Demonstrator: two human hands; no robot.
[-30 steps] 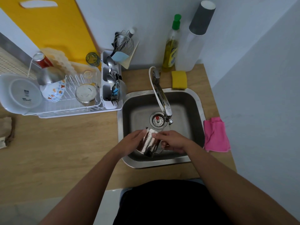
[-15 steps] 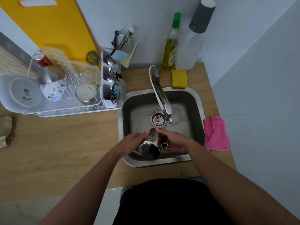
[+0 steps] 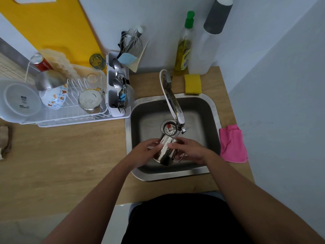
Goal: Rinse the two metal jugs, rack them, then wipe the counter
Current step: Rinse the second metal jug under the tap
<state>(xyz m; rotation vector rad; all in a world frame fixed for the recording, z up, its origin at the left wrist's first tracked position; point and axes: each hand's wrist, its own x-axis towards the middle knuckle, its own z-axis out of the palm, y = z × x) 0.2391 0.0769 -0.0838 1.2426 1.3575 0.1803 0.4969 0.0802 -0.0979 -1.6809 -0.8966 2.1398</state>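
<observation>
A shiny metal jug lies tilted on its side over the front of the steel sink, its mouth toward the drain. My left hand grips its left side. My right hand holds its right side near the handle, fingers across the top. The tap spout ends just behind the jug. A second metal jug sits upside down beside the cutlery holder of the white dish rack. A pink cloth lies on the wooden counter right of the sink.
The rack holds a white plate, bowls and a glass. A yellow sponge, dish soap bottle and paper towel roll stand behind the sink. A yellow cutting board leans on the wall. A brown rag lies far left.
The jug has been turned in my hands: its base faced me half a second ago, and now its side shows again. Both hands stayed over the sink front.
</observation>
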